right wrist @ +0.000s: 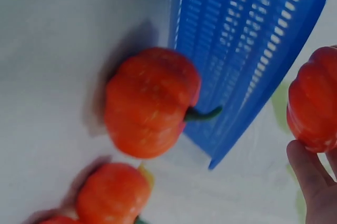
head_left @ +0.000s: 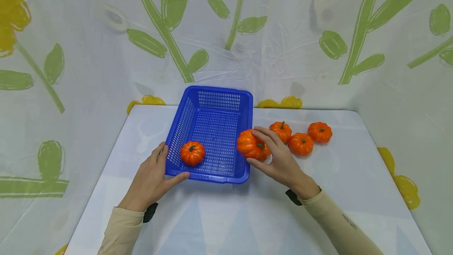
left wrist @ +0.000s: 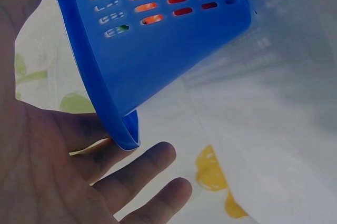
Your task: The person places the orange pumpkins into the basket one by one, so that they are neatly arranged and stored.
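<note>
My right hand [head_left: 281,164] is curled round an orange pumpkin, the held pumpkin [head_left: 246,145], with my thumb on its near side and fingers over its far side, opened only as wide as its body. It is up off the table [head_left: 226,219], overlapping the right rim of the blue basket [head_left: 216,179] as I look down, and my right wrist's view shows a gap between it and that rim. My left hand [head_left: 148,180] lies at the basket's near left corner, thumb along the near rim, fingers nearly straight against the left side, steadying rather than clenching. Inside, near that same corner, sits one pumpkin, the basketed pumpkin [head_left: 192,154]. I judge this to be the carrying step, with little of the loading done. The next move seems to call for going a bit further left, clear of the rim, then lowering before I loosen my fingers, so that it doesn't drop or roll. The closest pumpkin [right wrist: 150,103] stands on the table just beside the basket's right wall, so I should keep my wrist high over it. Further right wait the stemmed pumpkin [head_left: 280,132], the middle pumpkin [head_left: 301,145] and the farthest pumpkin [head_left: 320,132].
</note>
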Demonstrator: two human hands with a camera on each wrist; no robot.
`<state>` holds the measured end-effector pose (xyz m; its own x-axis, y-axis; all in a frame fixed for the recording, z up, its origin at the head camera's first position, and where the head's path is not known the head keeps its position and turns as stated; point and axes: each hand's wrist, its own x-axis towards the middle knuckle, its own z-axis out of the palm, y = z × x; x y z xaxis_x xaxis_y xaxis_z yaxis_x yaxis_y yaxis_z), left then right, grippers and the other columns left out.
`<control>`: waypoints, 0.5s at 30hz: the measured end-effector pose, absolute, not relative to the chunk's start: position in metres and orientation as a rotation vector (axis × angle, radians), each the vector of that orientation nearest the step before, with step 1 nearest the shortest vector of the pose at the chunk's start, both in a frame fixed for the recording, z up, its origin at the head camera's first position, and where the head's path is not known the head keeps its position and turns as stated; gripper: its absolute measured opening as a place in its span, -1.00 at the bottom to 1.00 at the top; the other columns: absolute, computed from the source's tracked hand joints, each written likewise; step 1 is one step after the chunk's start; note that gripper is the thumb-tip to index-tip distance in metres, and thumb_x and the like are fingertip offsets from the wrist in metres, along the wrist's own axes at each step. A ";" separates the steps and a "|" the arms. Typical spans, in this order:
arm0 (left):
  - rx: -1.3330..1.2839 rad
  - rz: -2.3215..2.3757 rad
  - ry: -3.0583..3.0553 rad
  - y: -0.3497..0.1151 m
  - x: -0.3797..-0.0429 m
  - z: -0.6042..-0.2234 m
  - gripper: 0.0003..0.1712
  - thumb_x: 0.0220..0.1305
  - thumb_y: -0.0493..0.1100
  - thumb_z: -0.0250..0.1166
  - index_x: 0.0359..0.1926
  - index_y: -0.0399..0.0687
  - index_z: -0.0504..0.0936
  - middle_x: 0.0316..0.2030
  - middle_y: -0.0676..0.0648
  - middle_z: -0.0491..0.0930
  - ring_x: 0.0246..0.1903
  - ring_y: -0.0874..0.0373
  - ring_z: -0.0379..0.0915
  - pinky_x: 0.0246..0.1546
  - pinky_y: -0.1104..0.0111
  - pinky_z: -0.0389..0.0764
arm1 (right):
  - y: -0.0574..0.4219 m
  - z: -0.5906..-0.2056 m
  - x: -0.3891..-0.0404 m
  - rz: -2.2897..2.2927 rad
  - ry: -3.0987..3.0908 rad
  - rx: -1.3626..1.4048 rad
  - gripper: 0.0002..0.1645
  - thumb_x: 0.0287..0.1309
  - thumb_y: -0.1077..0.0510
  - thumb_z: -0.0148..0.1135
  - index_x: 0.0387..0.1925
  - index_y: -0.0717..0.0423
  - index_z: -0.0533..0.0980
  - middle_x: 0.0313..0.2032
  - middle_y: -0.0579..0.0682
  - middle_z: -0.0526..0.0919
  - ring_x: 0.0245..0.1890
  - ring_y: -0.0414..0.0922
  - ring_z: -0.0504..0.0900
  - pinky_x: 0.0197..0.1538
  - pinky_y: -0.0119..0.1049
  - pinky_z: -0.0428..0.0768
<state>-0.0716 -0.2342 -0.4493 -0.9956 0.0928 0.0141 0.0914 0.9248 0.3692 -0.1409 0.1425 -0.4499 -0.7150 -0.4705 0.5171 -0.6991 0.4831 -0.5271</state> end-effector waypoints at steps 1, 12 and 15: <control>0.149 0.588 3.080 -0.234 -0.072 -0.449 0.38 0.11 0.60 0.21 0.51 -0.46 0.10 0.48 -0.46 0.07 0.34 -0.46 0.20 0.30 -0.26 0.30 | 0.139 -0.449 -0.142 1.076 -2.431 1.019 0.00 0.01 0.05 0.62 0.46 -0.01 0.33 0.43 0.01 0.33 0.36 -0.03 0.41 0.34 -0.13 0.48; 0.142 0.591 3.064 -0.234 -0.072 -0.448 0.39 0.11 0.61 0.21 0.51 -0.46 0.10 0.49 -0.46 0.06 0.34 -0.47 0.19 0.30 -0.28 0.29 | 0.108 -0.443 -0.155 0.993 -2.576 1.155 -0.09 0.17 -0.11 0.48 0.48 -0.08 0.29 0.44 -0.02 0.28 0.37 -0.04 0.39 0.28 -0.11 0.54; 0.143 0.598 3.064 -0.234 -0.073 -0.448 0.40 0.11 0.61 0.21 0.51 -0.46 0.09 0.49 -0.46 0.06 0.35 -0.47 0.18 0.30 -0.27 0.28 | 0.099 -0.442 -0.158 0.941 -2.642 1.167 -0.11 0.17 -0.15 0.47 0.46 -0.09 0.31 0.43 -0.04 0.29 0.34 -0.05 0.42 0.26 -0.13 0.55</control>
